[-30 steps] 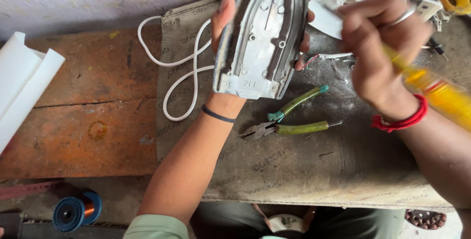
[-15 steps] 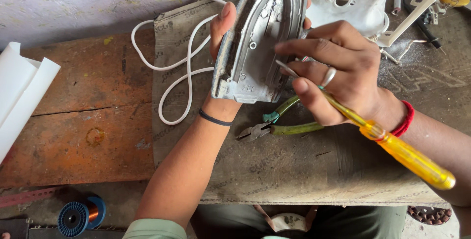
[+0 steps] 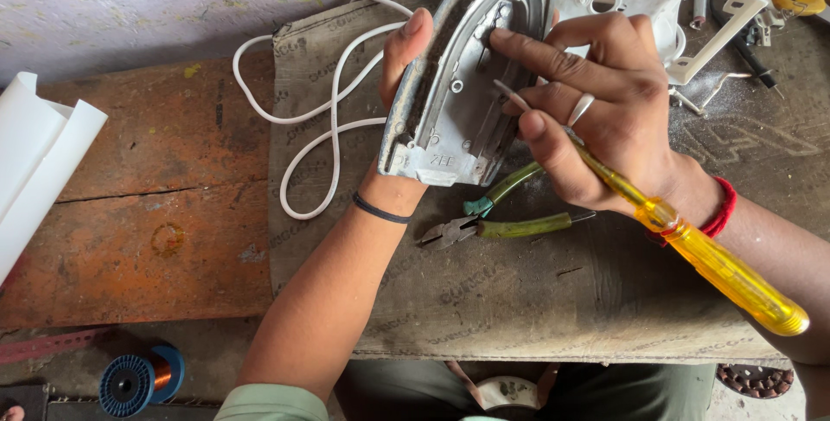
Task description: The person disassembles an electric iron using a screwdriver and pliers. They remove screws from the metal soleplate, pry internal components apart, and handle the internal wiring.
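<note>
No packages, labels, signs or screens in view.

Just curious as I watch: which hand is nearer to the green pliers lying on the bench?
The right hand. It hovers right above the pliers, its thumb nearly over their handles, gripping a yellow screwdriver. The left hand is up left of them, holding the iron base.

The left hand (image 3: 406,84) grips a metal iron base (image 3: 458,84) upright. The right hand (image 3: 605,118) presses a yellow-handled screwdriver (image 3: 709,257) into it. Green pliers (image 3: 501,218) lie just near of it.
</note>
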